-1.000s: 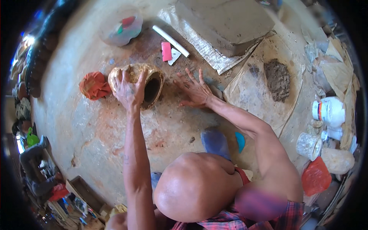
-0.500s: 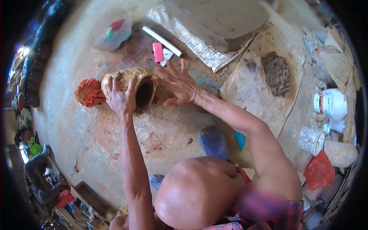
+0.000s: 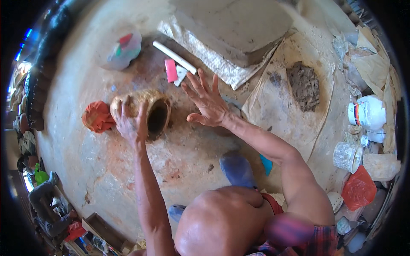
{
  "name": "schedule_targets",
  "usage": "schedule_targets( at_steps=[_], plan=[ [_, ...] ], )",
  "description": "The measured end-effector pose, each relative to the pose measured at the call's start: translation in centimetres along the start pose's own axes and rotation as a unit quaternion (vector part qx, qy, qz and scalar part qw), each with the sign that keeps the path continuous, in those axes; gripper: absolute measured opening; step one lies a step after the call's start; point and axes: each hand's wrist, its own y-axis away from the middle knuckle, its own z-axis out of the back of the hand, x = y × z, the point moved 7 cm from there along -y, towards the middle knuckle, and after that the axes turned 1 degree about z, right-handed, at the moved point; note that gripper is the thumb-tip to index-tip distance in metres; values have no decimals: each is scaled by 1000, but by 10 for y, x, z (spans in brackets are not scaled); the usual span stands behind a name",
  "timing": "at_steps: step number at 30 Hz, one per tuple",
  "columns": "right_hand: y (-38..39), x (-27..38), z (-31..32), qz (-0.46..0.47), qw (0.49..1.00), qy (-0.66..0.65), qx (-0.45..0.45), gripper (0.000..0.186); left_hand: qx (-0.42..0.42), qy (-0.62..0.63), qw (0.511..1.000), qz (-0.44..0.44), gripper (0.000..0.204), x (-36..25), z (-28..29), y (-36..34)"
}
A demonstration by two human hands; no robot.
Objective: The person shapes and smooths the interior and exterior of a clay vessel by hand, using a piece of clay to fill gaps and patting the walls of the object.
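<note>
A hollow, mottled yellow-brown pot point(image 3: 141, 100) lies on its side on the floor, its dark round mouth facing right. My left hand point(image 3: 131, 121) rests over its near side, fingers curved around the wall and spread a little. To the right of the mouth, my right hand point(image 3: 208, 102) hovers with its fingers stretched and spread; nothing is in it, and a gap separates it from the rim. An orange crumpled bundle point(image 3: 98, 116) sits against or just beside the pot's left end; whether they touch is hard to see.
Beyond the hands lie a white rod point(image 3: 174, 56), a pink block point(image 3: 171, 70) and a clear plastic bag point(image 3: 121, 51). A large grey slab point(image 3: 232, 30) rests on a white sack point(image 3: 205, 55). Wet clay point(image 3: 304, 85) sits on a sheet; tubs point(image 3: 347, 156) line the right.
My right hand has drawn away from the pot's rim toward the right. My left hand stays on the pot. The whole view has shifted slightly.
</note>
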Motion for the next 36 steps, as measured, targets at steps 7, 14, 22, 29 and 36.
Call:
schedule_targets(
  at_steps=[7,14,22,29,36],
  plan=[
    [22,-53,-4,-104,994,27,-31,106,-21,31,999,-1,67,-4,4,-9],
    [76,-67,-18,-11,974,205,99,106,9,5,1000,-2,69,-18,2,6],
    [91,-58,-12,-114,961,185,173,96,30,4,1000,-9,85,-23,13,8],
    [42,-36,53,-170,973,65,-143,85,68,67,995,-14,89,-19,17,1],
    [21,-44,-1,-243,961,132,-9,96,102,68,990,-73,93,-4,17,-5]
  ],
)
